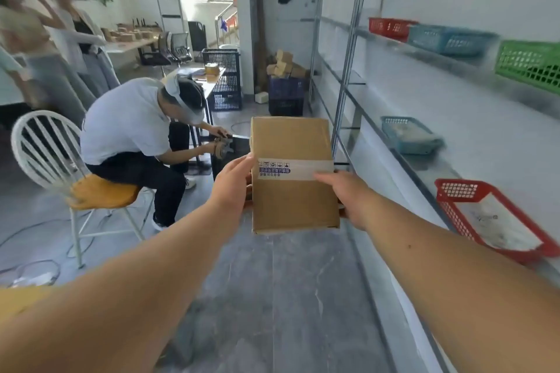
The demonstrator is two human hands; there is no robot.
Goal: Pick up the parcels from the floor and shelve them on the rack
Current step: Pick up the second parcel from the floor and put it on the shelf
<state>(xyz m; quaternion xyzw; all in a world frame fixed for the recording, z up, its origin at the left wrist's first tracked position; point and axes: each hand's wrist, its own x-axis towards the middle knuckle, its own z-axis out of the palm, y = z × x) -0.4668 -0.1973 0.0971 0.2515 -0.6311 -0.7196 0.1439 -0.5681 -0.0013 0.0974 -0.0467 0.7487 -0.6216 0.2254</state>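
Observation:
I hold a brown cardboard parcel (292,197) with a white printed tape band in front of me, above the grey floor. My left hand (235,182) grips its left edge. My right hand (348,194) grips its right edge, thumb on the tape. The metal rack (348,48) with white shelves runs along the right side, just right of the parcel. More brown parcels (285,65) are piled on a dark blue crate at the far end of the aisle.
Baskets stand on the rack: a red basket (488,215) nearest, a teal basket (409,135), a green basket (530,63). A seated person (133,130) on a white chair (42,157) works at the left; two people stand behind. A black crate (224,79) stands beyond.

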